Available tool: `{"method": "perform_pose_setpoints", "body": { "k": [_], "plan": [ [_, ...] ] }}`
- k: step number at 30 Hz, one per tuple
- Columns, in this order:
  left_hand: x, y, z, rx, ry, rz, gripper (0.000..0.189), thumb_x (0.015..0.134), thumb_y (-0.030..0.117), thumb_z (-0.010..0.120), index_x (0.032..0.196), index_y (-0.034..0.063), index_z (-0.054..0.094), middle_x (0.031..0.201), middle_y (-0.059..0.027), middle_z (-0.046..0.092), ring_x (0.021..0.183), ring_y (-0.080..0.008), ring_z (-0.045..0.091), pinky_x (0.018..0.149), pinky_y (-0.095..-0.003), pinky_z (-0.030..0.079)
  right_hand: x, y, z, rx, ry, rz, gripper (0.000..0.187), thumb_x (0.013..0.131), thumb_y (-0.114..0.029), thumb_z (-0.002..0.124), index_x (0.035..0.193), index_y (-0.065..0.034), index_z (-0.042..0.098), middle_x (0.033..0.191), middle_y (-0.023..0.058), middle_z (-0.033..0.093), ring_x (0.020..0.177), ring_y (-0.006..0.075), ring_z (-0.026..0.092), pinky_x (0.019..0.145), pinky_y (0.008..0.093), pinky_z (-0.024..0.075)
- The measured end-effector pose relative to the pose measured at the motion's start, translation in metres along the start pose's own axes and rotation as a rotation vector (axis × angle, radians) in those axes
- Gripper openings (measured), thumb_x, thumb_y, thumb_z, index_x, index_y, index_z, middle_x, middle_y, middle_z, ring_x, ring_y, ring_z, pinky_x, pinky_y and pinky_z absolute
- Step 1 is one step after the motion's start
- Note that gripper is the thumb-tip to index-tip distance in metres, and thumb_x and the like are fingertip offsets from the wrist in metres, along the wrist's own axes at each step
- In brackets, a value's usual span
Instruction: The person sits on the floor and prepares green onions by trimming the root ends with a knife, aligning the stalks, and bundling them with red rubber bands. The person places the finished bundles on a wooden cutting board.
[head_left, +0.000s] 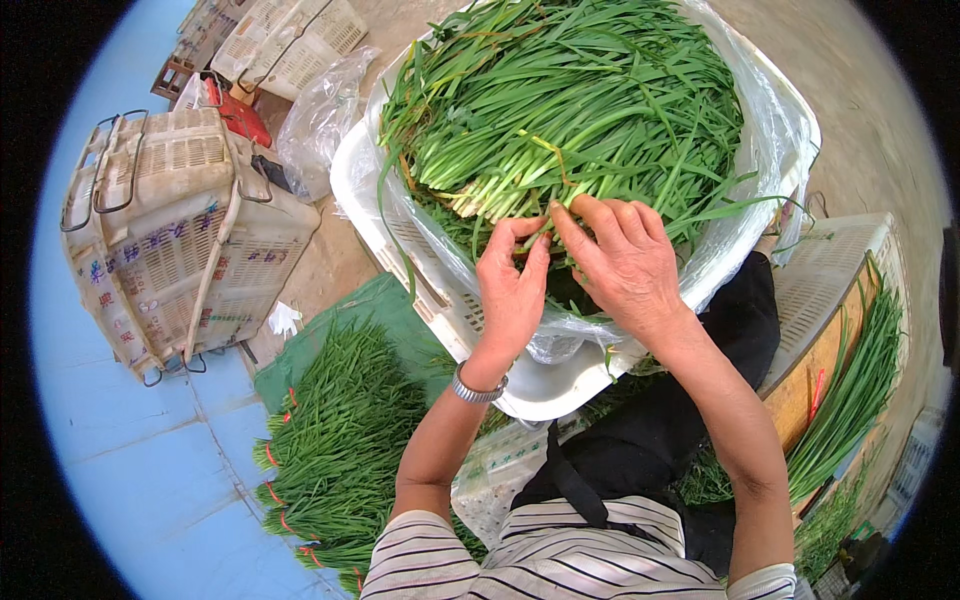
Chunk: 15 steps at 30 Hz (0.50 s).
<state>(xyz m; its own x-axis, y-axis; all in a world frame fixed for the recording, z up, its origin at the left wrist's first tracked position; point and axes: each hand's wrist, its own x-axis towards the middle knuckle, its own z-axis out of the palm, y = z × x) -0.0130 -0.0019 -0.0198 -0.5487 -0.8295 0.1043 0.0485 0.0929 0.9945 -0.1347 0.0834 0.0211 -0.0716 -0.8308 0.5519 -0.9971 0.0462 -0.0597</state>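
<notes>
A large heap of garlic chives (570, 97) fills a white plastic basket (551, 394) lined with clear plastic film (772, 142). At the heap's near edge, the pale stem ends (491, 196) point towards me. My left hand (514, 281), with a metal-banded wristwatch (478, 384) on its wrist, pinches a stem between thumb and forefinger. Close beside it, my right hand (626, 259) grips the same small group of stems with its fingertips. Its palm hides part of the stems and of the basket's inside.
Bundled chives (337, 435) with red ties lie on green cloth (330, 322) at the left. Stacked plastic crates (187, 240) stand beyond, near a clear bag (330, 112). More chives (855, 405) rest on a wooden board (795, 397) over a crate (817, 262) at right.
</notes>
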Motion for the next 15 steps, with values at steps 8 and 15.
{"method": "perform_pose_setpoints", "body": {
  "k": [8, 15],
  "plan": [
    [-0.017, 0.011, 0.002, -0.105, 0.090, -0.046, 0.021, 0.092, 0.000, 0.055, 0.112, 0.0003, 0.062, 0.096, -0.0029, 0.060, 0.087, -0.0069, 0.056, 0.073, -0.0198, 0.045, -0.024, 0.008, 0.002, 0.092, 0.119, 0.066, 0.045, 0.062, -0.010, 0.066, 0.107, -0.0110, 0.063, 0.113, 0.0005, 0.059, 0.104, 0.0181, 0.054, 0.092, 0.0369, 0.0395],
    [-0.006, 0.019, 0.008, 0.234, -0.065, 0.170, 0.014, 0.089, -0.001, 0.059, 0.102, -0.0017, 0.063, 0.081, -0.0063, 0.056, 0.074, -0.0139, 0.049, 0.065, -0.0263, 0.044, -0.022, 0.012, 0.007, 0.232, 0.155, 0.037, 0.042, 0.065, -0.008, 0.066, 0.107, -0.0071, 0.062, 0.113, 0.0042, 0.060, 0.106, 0.0201, 0.056, 0.095, 0.0397, 0.0411]
  ]
}}
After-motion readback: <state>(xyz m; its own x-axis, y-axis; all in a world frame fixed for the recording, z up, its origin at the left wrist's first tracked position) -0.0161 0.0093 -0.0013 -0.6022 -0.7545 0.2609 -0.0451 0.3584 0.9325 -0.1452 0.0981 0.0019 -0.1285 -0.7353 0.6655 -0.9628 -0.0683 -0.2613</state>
